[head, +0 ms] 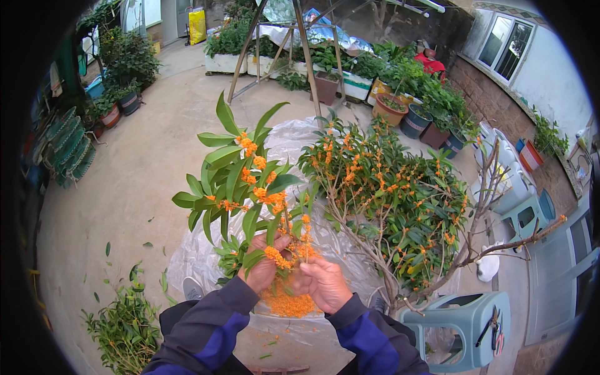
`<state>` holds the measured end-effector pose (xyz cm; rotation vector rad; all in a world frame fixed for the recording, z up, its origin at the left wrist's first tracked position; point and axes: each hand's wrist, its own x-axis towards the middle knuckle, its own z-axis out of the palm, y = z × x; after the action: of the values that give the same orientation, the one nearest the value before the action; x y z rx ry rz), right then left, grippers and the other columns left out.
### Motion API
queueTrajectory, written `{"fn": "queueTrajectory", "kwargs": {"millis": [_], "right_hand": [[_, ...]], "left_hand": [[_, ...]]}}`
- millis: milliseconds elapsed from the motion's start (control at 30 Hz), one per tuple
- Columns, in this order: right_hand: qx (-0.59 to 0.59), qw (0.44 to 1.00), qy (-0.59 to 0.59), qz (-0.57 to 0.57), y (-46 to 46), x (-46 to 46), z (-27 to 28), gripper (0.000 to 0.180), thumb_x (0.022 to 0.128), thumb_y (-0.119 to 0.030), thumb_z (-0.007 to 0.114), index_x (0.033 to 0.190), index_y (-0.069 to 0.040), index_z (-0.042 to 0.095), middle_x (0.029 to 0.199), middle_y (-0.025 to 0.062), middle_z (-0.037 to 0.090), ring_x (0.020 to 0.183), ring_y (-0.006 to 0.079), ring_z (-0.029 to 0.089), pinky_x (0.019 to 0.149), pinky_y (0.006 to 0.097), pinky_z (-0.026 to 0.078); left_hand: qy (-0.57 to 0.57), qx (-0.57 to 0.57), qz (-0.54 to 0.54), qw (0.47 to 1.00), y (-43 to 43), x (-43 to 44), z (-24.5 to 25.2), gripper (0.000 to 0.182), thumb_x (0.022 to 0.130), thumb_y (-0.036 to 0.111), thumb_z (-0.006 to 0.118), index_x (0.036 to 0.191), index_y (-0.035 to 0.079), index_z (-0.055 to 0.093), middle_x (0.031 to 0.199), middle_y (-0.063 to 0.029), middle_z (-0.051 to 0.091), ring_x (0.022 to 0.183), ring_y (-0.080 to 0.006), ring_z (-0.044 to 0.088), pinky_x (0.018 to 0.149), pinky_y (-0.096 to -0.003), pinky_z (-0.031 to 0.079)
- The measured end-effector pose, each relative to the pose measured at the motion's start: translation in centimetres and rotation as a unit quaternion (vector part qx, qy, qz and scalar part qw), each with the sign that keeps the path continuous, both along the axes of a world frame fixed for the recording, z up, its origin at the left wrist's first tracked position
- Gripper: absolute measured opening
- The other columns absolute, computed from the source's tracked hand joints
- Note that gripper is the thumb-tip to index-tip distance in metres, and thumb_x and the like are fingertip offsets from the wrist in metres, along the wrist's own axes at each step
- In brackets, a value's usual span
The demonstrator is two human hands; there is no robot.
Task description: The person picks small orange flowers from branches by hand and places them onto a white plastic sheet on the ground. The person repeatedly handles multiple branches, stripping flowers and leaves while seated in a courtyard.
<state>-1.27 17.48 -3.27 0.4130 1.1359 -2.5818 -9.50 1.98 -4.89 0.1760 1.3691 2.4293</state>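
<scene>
My left hand [263, 267] is closed around the stems of a leafy branch with orange flower clusters [234, 164], which stands up in front of me. Close beside it, my right hand [323, 283] has thumb and fingers pinched at a flowering twig [305, 239] on the branch's right side. Below both hands lies a heap of loose orange blossoms [290, 302] on a clear plastic sheet [197, 251]. A large pile of cut flowering branches [398, 201] rests to the right, partly on the sheet.
At the right stands a blue-grey plastic stool [485, 323] with pruning shears [493, 328] on it. A bare forked branch [450, 276] reaches across beside it. Leafy cuttings [124, 323] lie lower left. A white cat [488, 267] is at the right. A metal frame [307, 56] and potted plants stand behind.
</scene>
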Motion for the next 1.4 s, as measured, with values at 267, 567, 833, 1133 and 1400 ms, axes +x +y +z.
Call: {"fn": "queueTrajectory", "kwargs": {"millis": [267, 567, 833, 1133, 1400], "right_hand": [[-0.082, 0.996, 0.036, 0.002, 0.7, -0.3, -0.2, 0.008, 0.092, -0.01, 0.065, 0.099, -0.006, 0.063, 0.091, 0.0047, 0.063, 0.072, 0.0141, 0.055, 0.063, 0.0315, 0.046], [-0.077, 0.996, 0.048, -0.013, 0.4, -0.3, -0.3, 0.009, 0.093, -0.009, 0.064, 0.1, -0.004, 0.063, 0.091, 0.0042, 0.062, 0.074, 0.0148, 0.056, 0.064, 0.033, 0.046], [-0.136, 0.99, 0.027, 0.031, 1.1, -0.3, 0.8, 0.015, 0.095, -0.012, 0.061, 0.106, -0.002, 0.061, 0.088, 0.0073, 0.062, 0.069, 0.0159, 0.053, 0.061, 0.0333, 0.043], [-0.168, 0.982, 0.028, 0.083, 1.7, 0.2, 0.8, 0.023, 0.094, -0.018, 0.063, 0.112, -0.003, 0.062, 0.087, 0.0075, 0.063, 0.067, 0.0172, 0.053, 0.059, 0.0337, 0.041], [-0.195, 0.975, 0.007, 0.103, 2.4, 0.0, 1.5, 0.02, 0.094, -0.018, 0.063, 0.108, -0.004, 0.062, 0.084, 0.0066, 0.061, 0.068, 0.0179, 0.053, 0.06, 0.0346, 0.041]], "left_hand": [[-0.033, 0.006, -0.019, 0.999, 0.7, 0.7, 2.3, 0.019, 0.095, 0.021, 0.066, 0.099, 0.002, 0.068, 0.085, -0.001, 0.065, 0.07, -0.0102, 0.059, 0.064, -0.0259, 0.049], [0.068, -0.147, -0.058, 0.985, 0.2, 1.0, 2.2, 0.023, 0.095, 0.02, 0.065, 0.099, -0.002, 0.07, 0.075, 0.0005, 0.06, 0.07, -0.0075, 0.053, 0.064, -0.0237, 0.045], [-0.087, 0.049, -0.132, 0.986, 0.0, 0.9, 2.0, 0.02, 0.097, 0.02, 0.062, 0.099, 0.0, 0.066, 0.081, -0.0038, 0.064, 0.07, -0.0105, 0.061, 0.057, -0.023, 0.05], [-0.125, 0.143, -0.199, 0.961, -0.6, 0.9, 3.1, 0.028, 0.096, 0.01, 0.062, 0.123, 0.004, 0.062, 0.113, -0.0035, 0.068, 0.088, -0.0104, 0.066, 0.065, -0.0251, 0.057], [-0.116, 0.089, -0.174, 0.974, -0.2, 0.5, 2.3, 0.021, 0.097, 0.013, 0.061, 0.113, 0.001, 0.062, 0.093, -0.0054, 0.066, 0.078, -0.0129, 0.066, 0.059, -0.0253, 0.057]]}}
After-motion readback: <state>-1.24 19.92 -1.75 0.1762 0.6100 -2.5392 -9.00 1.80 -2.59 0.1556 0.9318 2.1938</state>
